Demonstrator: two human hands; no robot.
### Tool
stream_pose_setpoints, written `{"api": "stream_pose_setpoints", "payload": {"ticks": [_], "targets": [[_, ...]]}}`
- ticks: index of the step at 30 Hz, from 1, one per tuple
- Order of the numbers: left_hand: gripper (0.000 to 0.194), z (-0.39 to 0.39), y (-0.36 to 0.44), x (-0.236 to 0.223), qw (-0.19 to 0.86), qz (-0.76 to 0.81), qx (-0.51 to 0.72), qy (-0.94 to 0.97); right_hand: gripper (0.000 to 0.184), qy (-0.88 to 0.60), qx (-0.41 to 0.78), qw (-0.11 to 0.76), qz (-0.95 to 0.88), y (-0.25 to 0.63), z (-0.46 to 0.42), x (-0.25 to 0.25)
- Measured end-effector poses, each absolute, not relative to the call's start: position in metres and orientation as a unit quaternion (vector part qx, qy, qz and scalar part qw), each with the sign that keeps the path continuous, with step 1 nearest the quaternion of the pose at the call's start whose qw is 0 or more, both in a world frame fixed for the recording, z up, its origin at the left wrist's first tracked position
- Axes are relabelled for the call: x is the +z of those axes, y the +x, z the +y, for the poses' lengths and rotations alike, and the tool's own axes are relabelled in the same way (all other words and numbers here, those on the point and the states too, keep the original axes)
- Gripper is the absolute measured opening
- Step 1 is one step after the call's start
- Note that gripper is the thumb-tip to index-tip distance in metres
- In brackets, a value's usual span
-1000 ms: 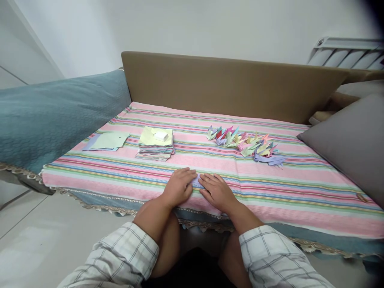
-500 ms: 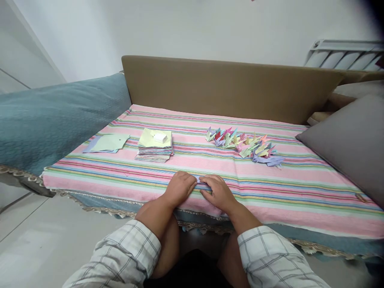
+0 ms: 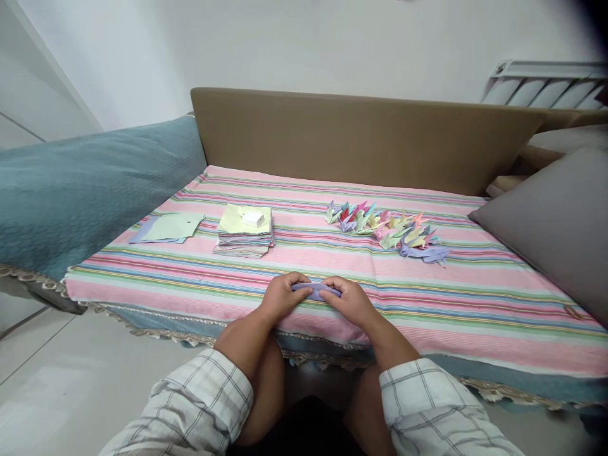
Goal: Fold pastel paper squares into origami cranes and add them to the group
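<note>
Between my two hands is a folded piece of purple origami paper [image 3: 316, 288], held just above the striped cloth near its front edge. My left hand [image 3: 284, 296] pinches its left end, thumb on the near side and fingers behind. My right hand [image 3: 350, 303] grips the right end the same way. The fingers hide both ends of the paper, so its full shape does not show. Beyond my right hand lies a cluster of folded paper cranes [image 3: 380, 225] in many colours. A pile of square paper sheets [image 3: 244, 237] stands beyond my left hand.
A small white block [image 3: 253, 219] rests on the pile. Loose green and purple sheets [image 3: 168, 228] lie at the left. The striped cloth [image 3: 304, 190] covers a sofa seat with a brown backrest [image 3: 356, 139], a blue armrest [image 3: 118, 164] and a grey cushion [image 3: 555, 221].
My fingers were pressing the purple paper down on the cloth. Now my hands hold it slightly raised by its ends, thumbs in front, and more of the paper shows.
</note>
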State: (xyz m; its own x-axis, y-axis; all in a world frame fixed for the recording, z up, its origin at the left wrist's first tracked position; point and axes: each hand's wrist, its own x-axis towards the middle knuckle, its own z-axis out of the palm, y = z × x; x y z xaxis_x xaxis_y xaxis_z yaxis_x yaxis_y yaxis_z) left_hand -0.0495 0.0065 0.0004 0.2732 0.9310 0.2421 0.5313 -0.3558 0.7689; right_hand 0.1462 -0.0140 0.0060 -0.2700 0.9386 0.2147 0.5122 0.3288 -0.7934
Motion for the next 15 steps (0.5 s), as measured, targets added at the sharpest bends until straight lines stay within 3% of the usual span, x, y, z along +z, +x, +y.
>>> {"api": "stream_pose_setpoints", "payload": {"ticks": [4,7,11,15], "targets": [[0.017,0.006,-0.048,0.001,0.291,0.502,0.348,0.736,0.022,-0.503,0.334,0.349,-0.717,0.146,-0.012,0.008],[0.028,0.005,-0.046,-0.001,0.287,0.498,0.378,0.726,0.019,-0.542,0.375,0.339,-0.671,0.144,-0.007,0.01],[0.036,0.001,-0.045,-0.002,0.15,0.495,0.436,0.736,0.016,-0.595,0.455,0.308,-0.588,0.145,0.004,0.014],[0.028,-0.007,-0.043,0.0,0.043,0.435,0.38,0.815,0.012,-0.613,0.495,0.266,-0.556,0.147,0.016,0.014]]}}
